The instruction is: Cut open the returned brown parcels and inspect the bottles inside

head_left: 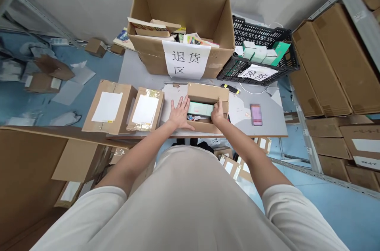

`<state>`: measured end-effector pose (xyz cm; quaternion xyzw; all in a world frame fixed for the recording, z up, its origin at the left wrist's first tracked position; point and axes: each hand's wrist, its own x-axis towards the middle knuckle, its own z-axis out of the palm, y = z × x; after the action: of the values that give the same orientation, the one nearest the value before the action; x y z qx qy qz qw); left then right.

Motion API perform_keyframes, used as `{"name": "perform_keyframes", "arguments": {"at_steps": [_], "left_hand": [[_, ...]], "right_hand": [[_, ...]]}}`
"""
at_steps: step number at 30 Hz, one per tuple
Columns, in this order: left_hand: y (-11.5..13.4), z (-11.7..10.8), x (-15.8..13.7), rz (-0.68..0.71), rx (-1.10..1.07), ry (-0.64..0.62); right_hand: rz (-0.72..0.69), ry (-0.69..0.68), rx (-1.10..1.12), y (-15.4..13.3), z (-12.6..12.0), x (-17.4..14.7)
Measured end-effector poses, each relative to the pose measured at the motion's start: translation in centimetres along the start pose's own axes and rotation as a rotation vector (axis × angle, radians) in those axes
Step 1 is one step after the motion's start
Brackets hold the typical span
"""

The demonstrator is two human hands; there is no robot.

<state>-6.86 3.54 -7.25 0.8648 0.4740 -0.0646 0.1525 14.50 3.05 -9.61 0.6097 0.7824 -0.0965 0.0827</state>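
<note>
An open cardboard box (208,92) sits near the table's front edge. Inside it lies a long light-green box (200,109), with small colourful items (194,117) beside it that are too small to make out. My left hand (179,114) is open, fingers spread, and rests against the cardboard box's left end. At the other end, my right hand (217,112) is closed around the right end of the light-green box; its fingertips are partly hidden. Two closed parcels with white labels, a larger carton (126,104) and a smaller carton (160,108), stand left of my left hand.
A large open carton (148,59) of books and papers stands at the back. A black crate (261,71) holds several green-and-white boxes. On the table's right lie a yellow-black cutter (230,88) and a pink phone-like item (256,115). Shelves with cartons (332,61) flank the right.
</note>
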Motion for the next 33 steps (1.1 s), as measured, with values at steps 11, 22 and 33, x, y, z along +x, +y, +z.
{"name": "perform_keyframes", "arguments": {"at_steps": [11,22,33], "left_hand": [[-0.2,0.3,0.2,0.02,-0.1,0.029],[-0.3,0.9,0.2,0.02,-0.188,0.027],[-0.1,0.8,0.2,-0.03,-0.2,0.033]], "right_hand": [[0.03,-0.157,-0.229,7.5,-6.7,-8.5],[0.049,-0.201,-0.128,1.8,-6.0,-4.9],[0.099,-0.33,-0.023,2.8,-5.0,-0.5]]}}
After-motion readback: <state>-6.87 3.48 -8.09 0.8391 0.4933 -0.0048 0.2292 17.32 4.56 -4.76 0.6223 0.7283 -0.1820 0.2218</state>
